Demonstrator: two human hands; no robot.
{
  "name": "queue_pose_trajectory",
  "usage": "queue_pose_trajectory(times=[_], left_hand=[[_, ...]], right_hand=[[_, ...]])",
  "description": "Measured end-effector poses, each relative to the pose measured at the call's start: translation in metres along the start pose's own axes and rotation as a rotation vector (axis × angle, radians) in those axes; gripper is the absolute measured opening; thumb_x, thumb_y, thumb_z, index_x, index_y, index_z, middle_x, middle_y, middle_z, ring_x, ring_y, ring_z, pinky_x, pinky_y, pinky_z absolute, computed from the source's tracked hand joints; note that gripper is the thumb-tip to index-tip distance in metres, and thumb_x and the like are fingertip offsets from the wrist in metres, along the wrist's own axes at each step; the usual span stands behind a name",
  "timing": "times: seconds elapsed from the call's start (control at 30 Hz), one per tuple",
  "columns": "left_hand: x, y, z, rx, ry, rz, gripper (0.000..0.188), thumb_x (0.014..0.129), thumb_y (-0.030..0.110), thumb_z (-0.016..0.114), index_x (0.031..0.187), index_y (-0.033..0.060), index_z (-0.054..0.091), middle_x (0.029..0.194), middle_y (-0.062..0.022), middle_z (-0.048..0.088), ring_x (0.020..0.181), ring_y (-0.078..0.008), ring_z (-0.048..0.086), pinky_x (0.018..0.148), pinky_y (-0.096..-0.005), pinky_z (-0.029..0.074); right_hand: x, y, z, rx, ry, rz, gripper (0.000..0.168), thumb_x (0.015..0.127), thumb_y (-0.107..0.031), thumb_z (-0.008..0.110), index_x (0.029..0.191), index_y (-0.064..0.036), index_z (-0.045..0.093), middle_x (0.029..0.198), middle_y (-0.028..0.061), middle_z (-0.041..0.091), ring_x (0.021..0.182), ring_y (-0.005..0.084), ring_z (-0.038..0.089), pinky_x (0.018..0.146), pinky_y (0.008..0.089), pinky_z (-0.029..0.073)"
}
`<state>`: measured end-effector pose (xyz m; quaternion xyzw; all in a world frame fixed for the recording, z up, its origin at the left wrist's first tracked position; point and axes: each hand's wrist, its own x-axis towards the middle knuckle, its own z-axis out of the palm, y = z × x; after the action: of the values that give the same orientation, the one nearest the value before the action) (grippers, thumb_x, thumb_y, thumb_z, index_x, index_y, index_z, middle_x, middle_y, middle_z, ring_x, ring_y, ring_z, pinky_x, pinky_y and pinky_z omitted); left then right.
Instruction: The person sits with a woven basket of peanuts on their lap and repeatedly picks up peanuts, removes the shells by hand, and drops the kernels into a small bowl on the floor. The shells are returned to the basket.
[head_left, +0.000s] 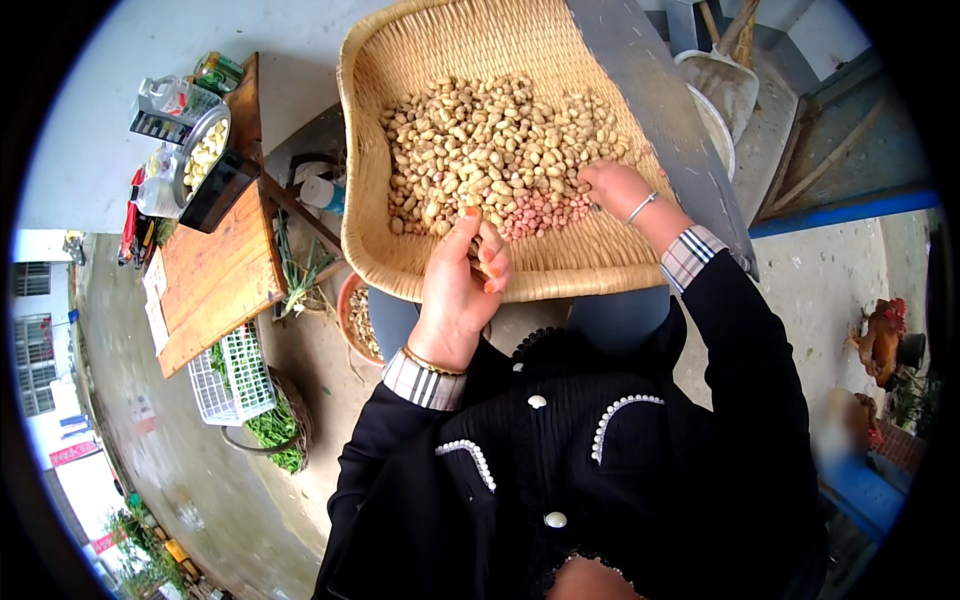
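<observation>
A woven wicker winnowing basket (525, 283) lies before me, holding a broad pile of unshelled peanuts (487, 142). Shelled pink peanut kernels (536, 214) have gathered along the pile's near edge. My left hand (466, 281) is over the basket's front rim, palm turned up and fingers curled. Brownish peanuts show partly between those fingers; how many is hidden. At the right edge of the pile, my right hand (616, 191) reaches down with bent fingertips among the peanuts. Whether it pinches one cannot be made out.
On the left, a wooden table (225, 277) carries a metal bowl (186, 165) of pale pieces and a black device (219, 191). Below are a white plastic basket (232, 375) with greens and a reddish basin (349, 319). A shovel (716, 79) stands right; a chicken (879, 341) is behind.
</observation>
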<state>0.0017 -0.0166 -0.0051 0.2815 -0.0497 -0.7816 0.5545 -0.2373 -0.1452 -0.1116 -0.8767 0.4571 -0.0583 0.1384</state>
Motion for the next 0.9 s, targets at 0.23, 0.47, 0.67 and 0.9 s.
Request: queue_pose_trajectory(times=[0.23,0.47,0.67,0.9], left_hand=[[-0.001,0.003,0.008,0.390,0.130,0.207,0.017,0.089,0.014,0.047,0.095,0.0026,0.057,0.067,-0.0008,0.050,0.056,-0.0091,0.044,0.045,-0.0197,0.032],[-0.007,-0.013,0.026,0.730,-0.036,0.097,0.025,0.086,0.010,0.053,0.108,-0.0007,0.055,0.070,-0.0021,0.056,0.054,-0.0053,0.045,0.047,-0.0170,0.035],[-0.013,-0.013,0.028,0.896,-0.148,0.378,0.013,0.085,0.002,0.050,0.093,-0.0039,0.059,0.071,-0.0053,0.059,0.067,-0.0118,0.056,0.065,-0.0235,0.045],[-0.017,-0.017,0.034,1.285,-0.153,0.598,0.012,0.085,0.003,0.051,0.090,-0.0036,0.060,0.069,-0.0047,0.059,0.063,-0.0115,0.055,0.060,-0.0232,0.045]], right_hand=[[-0.014,-0.036,-0.047,1.006,-0.118,0.175,0.012,0.083,-0.013,0.051,0.090,-0.003,0.052,0.080,0.0066,0.055,0.072,0.0159,0.055,0.062,0.0278,0.046],[-0.039,-0.121,-0.081,1.763,-0.231,0.070,0.035,0.091,-0.012,0.039,0.126,-0.004,0.038,0.082,0.0020,0.052,0.066,0.0076,0.051,0.058,0.0205,0.043],[-0.045,-0.132,-0.075,1.493,-0.136,-0.049,0.032,0.090,-0.014,0.044,0.121,-0.004,0.041,0.079,0.0005,0.051,0.063,0.0053,0.048,0.054,0.0182,0.040],[-0.052,-0.151,-0.074,1.522,0.029,0.053,0.019,0.091,-0.018,0.045,0.103,-0.004,0.046,0.069,-0.0016,0.047,0.055,0.0034,0.041,0.047,0.0169,0.034]])
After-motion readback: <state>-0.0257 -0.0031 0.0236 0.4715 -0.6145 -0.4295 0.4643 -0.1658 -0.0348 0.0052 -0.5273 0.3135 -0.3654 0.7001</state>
